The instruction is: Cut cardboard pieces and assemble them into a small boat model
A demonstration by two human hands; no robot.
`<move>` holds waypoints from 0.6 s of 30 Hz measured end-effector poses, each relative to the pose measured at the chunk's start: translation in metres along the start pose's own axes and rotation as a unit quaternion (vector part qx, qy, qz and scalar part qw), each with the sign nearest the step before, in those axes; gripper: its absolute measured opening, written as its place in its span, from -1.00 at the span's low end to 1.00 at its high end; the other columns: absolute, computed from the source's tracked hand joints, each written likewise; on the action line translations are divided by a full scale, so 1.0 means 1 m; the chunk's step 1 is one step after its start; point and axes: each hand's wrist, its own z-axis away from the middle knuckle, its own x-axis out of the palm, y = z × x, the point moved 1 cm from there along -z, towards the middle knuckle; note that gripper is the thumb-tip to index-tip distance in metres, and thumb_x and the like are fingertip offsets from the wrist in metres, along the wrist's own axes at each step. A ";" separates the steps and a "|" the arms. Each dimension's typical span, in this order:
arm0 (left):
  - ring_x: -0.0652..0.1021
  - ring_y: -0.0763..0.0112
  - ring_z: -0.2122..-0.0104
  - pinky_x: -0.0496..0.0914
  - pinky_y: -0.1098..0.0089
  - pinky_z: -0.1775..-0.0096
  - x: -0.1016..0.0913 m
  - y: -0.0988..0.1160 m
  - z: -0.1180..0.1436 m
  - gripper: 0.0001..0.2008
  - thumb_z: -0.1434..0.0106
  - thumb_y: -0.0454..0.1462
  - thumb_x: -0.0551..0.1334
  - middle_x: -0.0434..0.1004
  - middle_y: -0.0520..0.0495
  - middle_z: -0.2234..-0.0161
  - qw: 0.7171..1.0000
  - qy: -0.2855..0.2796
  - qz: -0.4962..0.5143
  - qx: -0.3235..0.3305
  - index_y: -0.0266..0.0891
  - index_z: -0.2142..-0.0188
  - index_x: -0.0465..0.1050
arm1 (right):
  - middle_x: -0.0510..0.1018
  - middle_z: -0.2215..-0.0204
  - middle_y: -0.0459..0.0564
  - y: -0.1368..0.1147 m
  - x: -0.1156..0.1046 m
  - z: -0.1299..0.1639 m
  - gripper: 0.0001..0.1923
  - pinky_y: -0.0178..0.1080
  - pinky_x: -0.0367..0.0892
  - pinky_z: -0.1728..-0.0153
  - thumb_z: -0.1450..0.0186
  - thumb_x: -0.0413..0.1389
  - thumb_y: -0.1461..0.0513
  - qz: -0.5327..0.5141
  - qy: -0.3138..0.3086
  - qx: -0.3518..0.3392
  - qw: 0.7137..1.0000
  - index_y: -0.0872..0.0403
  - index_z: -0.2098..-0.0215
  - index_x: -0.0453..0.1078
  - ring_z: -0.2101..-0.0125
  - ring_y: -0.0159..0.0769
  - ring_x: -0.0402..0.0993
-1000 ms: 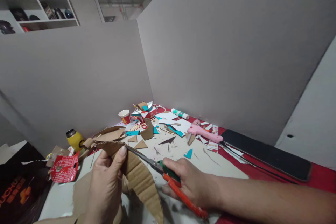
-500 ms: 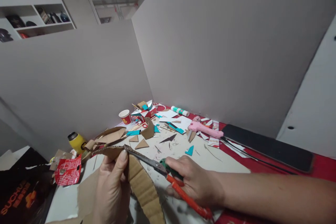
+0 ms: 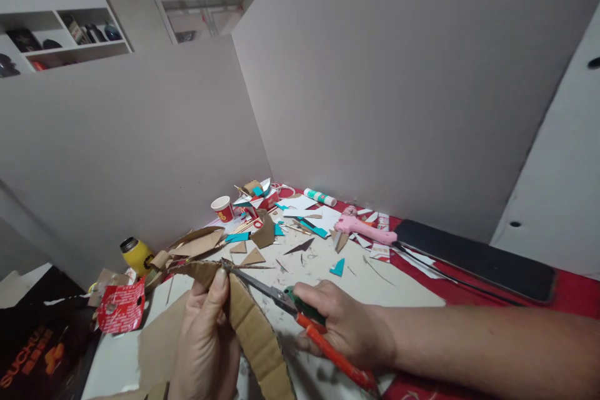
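Note:
My left hand (image 3: 206, 337) pinches a curved strip of corrugated cardboard (image 3: 255, 340), thumb on its upper bend. My right hand (image 3: 349, 328) grips scissors (image 3: 300, 312) with green and orange handles. The blades reach left and their tips meet the cardboard just beside my left thumb. Both hands hover low over the cluttered white work surface (image 3: 398, 290).
Scattered about are cardboard and teal paper scraps (image 3: 262, 234), a pink glue gun (image 3: 363, 230), a glue stick (image 3: 320, 197), a red paper cup (image 3: 223, 207), a yellow bottle (image 3: 135, 254) and red packaging (image 3: 120, 307). A black slab (image 3: 473, 259) lies right. Grey partition walls enclose the back.
The scissors have worked slightly further along the cardboard strip, and my left hand has shifted a little right and lower. The view has tilted slightly.

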 end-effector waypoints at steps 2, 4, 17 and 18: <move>0.63 0.17 0.14 0.50 0.28 0.05 -0.001 -0.001 0.000 -0.65 -0.04 -0.28 0.44 0.68 -0.05 0.19 1.000 -0.002 0.003 -0.011 -0.10 0.13 0.56 | 0.06 0.66 -0.26 0.001 0.000 0.000 -0.59 -0.32 -0.06 0.61 -0.28 0.02 -0.11 -0.006 -0.008 0.010 1.000 0.00 0.42 0.05 0.65 -0.44 -0.09; 0.62 0.19 0.12 0.50 0.30 0.06 -0.001 -0.003 0.001 -0.64 -0.04 -0.30 0.43 0.67 -0.04 0.18 1.000 0.001 0.017 -0.021 -0.08 0.12 0.55 | 0.04 0.66 -0.27 0.002 0.000 -0.001 -0.62 -0.31 -0.08 0.61 -0.26 0.04 -0.07 0.002 -0.004 0.010 1.000 0.00 0.42 0.03 0.65 -0.44 -0.11; 0.63 0.39 0.31 0.53 0.48 0.28 0.000 0.000 0.000 -0.78 -0.13 -0.39 0.33 0.64 -0.02 0.33 0.992 0.112 0.046 -0.031 -0.19 0.20 0.55 | 0.06 0.66 -0.27 -0.004 -0.002 -0.002 -0.59 -0.37 -0.01 0.61 -0.27 0.09 -0.04 -0.125 0.014 0.056 0.990 0.03 0.48 0.06 0.63 -0.49 -0.09; 0.63 0.40 0.34 0.53 0.50 0.33 0.000 0.001 -0.001 -0.83 -0.13 -0.37 0.33 0.64 -0.01 0.36 0.991 0.126 0.039 -0.017 -0.20 0.24 0.56 | 0.08 0.64 -0.26 -0.005 -0.003 -0.003 -0.58 -0.37 0.01 0.60 -0.26 0.11 -0.05 -0.154 0.028 0.076 0.985 0.04 0.48 0.08 0.62 -0.50 -0.07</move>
